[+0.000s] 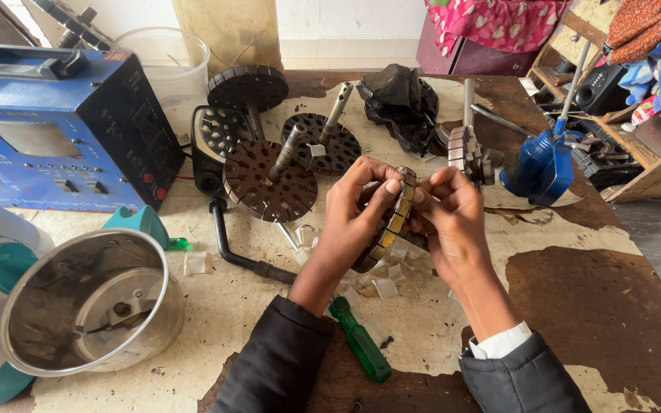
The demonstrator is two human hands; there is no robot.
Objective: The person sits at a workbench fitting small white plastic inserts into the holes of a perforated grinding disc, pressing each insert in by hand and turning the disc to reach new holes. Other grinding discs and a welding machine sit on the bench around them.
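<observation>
— Steel and brass, that is what I have between my fingers: a round slotted motor core (389, 226) held on edge, just above the table (613, 306).

— How are your hands set on it?

— My left hand (353, 218) wraps the near rim, thumb and fingers pinching the edge. My right hand (453, 222) closes on the opposite rim, fingertips pressed against the top of the core.

— What lies around them?

— Under my hands, small clear plastic slips (385, 288) are scattered. Just below my left wrist sits a green screwdriver (359, 340). Beyond my left hand stand three dark slotted discs on shafts (271, 182). Far to the left of it are a blue metal box (55, 130) and a steel mixer jar (89, 302). Beyond my right hand is a blue tool (541, 164).
</observation>
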